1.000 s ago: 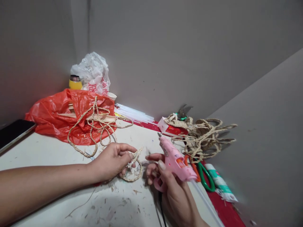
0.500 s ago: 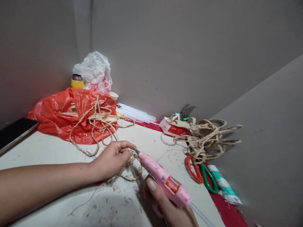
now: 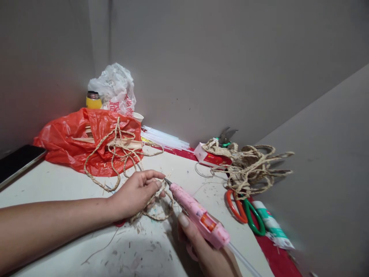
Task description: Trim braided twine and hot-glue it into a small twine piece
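My right hand (image 3: 206, 246) is wrapped round the grip of a pink hot glue gun (image 3: 198, 211), and a clear glue stick (image 3: 243, 259) pokes out of its back end. The gun's metal nozzle points up and left, right at the fingertips of my left hand (image 3: 138, 194). That hand pinches a braided straw cord (image 3: 158, 215), which loops down onto the white table (image 3: 138, 250) below the fingers. The part of the cord inside the fingers is mostly hidden. Whether the nozzle touches cord or finger I cannot tell.
A red plastic bag (image 3: 66, 134) with more cord on it lies at the left, near a phone (image 3: 20, 163). Several glue sticks (image 3: 165, 137) lie at the back. On the right are a cord bundle (image 3: 253, 169), orange and green handles (image 3: 253, 217) and a white-and-green packet (image 3: 269, 223).
The glue gun and my right hand have shifted very slightly up and left. My left fingers have moved a little, and the cord under them shows more. Everything else stays put.
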Motion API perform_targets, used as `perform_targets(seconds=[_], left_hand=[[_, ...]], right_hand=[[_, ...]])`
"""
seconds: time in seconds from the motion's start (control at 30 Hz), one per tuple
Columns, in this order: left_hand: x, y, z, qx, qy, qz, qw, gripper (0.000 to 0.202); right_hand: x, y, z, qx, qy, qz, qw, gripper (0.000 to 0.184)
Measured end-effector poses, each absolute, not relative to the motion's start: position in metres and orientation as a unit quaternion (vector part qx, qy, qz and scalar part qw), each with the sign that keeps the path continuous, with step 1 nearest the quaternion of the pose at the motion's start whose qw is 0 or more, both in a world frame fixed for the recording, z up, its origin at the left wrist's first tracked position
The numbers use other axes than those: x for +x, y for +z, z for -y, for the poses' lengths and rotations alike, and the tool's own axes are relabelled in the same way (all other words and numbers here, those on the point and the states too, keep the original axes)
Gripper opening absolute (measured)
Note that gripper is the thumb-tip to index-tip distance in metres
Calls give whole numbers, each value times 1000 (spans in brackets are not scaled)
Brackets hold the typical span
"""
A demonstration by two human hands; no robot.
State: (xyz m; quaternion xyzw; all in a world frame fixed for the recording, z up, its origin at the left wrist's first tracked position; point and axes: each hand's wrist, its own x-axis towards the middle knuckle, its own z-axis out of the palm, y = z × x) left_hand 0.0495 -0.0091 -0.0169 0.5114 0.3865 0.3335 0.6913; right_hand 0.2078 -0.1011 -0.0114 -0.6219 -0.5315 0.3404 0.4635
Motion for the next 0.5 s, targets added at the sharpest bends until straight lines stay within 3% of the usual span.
perform_targets(seconds=[0.5], left_hand=[[51,-16,8,483,348,-386,705,13]], right_hand=[[208,-5,96,-637,362,544,410,50]])
